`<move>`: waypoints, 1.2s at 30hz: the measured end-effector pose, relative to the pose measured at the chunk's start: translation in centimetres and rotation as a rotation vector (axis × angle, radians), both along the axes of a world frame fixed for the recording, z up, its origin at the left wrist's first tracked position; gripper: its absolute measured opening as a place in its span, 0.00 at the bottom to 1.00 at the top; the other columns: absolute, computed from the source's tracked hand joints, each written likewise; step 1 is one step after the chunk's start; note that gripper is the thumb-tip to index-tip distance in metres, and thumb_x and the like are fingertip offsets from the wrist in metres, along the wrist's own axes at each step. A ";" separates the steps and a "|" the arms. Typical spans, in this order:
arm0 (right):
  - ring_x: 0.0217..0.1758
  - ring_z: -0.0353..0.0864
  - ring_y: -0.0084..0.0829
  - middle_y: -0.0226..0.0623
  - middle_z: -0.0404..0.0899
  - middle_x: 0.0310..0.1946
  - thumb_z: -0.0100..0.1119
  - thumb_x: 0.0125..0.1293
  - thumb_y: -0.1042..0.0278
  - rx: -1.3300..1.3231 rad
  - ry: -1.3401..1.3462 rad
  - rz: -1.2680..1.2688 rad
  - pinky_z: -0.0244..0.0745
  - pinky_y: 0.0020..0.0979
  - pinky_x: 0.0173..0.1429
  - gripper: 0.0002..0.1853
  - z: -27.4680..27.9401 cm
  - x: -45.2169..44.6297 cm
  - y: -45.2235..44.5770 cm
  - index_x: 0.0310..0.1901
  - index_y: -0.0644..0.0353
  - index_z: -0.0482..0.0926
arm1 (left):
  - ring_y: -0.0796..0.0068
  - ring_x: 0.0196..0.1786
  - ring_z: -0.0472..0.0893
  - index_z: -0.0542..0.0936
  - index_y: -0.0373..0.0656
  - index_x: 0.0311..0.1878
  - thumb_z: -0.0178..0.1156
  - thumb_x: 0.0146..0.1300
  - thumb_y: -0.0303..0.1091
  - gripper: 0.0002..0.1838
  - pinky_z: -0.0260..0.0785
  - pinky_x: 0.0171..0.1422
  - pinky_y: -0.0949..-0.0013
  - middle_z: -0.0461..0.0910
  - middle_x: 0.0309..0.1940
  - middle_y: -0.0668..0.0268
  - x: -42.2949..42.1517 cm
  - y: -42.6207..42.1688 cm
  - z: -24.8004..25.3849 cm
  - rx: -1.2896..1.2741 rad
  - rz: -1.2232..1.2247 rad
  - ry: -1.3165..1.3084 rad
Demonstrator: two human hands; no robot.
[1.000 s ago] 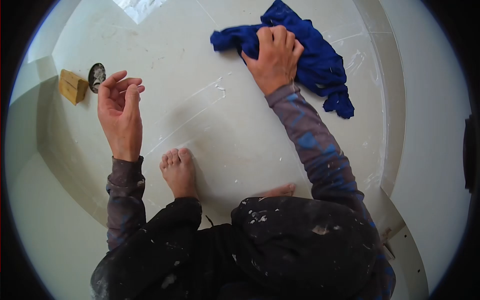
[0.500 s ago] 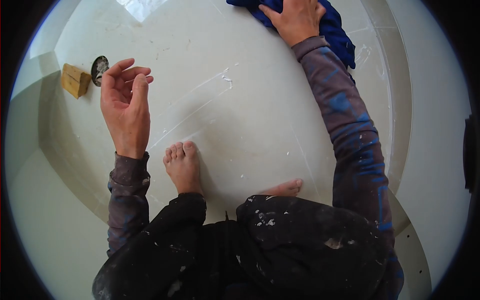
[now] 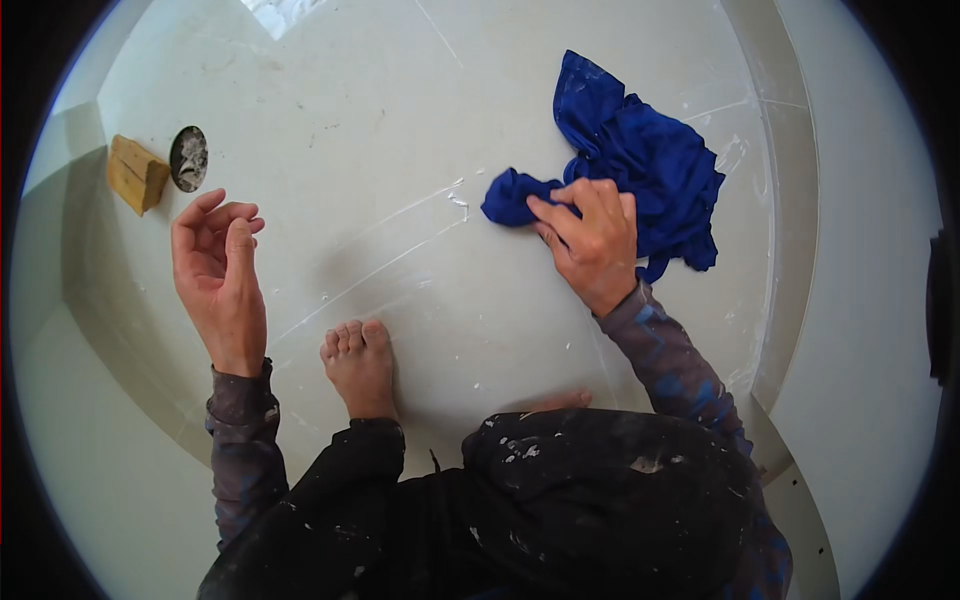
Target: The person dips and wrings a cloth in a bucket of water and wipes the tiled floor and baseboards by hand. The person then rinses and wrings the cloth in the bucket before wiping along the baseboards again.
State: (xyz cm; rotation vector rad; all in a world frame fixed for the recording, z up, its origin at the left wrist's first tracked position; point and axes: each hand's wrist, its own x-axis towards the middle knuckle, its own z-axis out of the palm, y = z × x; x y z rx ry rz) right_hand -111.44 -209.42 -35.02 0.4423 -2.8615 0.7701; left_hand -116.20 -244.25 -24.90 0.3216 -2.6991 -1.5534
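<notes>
A bunched, dark blue cloth (image 3: 660,165) lies on the pale tiled floor (image 3: 480,300), right of the middle. My right hand (image 3: 595,240) pinches its near left part, and a wad of cloth sticks out past my fingertips. Left of that wad, white crumbs (image 3: 458,200) sit at the end of two whitish lines on the floor. My left hand (image 3: 218,270) is raised with fingers loosely curled and apart, holding nothing. Just beyond its fingertips is a dark round dish-like thing (image 3: 189,158) with greyish stuff in it.
A yellow-brown block (image 3: 137,175), perhaps a sponge, stands by the left wall next to the round thing. My bare left foot (image 3: 360,368) is on the floor, and the right one shows partly. Walls curve up on both sides.
My right hand has come from the top edge nearer to my body, drawing the blue cloth along. My left hand has shifted slightly left and down in the view, still empty.
</notes>
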 end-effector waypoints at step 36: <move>0.44 0.75 0.33 0.28 0.72 0.37 0.79 0.54 0.65 -0.050 0.023 -0.110 0.64 0.38 0.44 0.13 -1.2 -0.8 0.0 0.42 0.48 0.89 | 0.72 0.52 0.85 0.74 0.39 0.66 0.60 0.77 0.32 0.18 0.75 0.59 0.68 0.85 0.51 0.64 -1.7 2.9 -0.5 0.051 -0.108 -0.006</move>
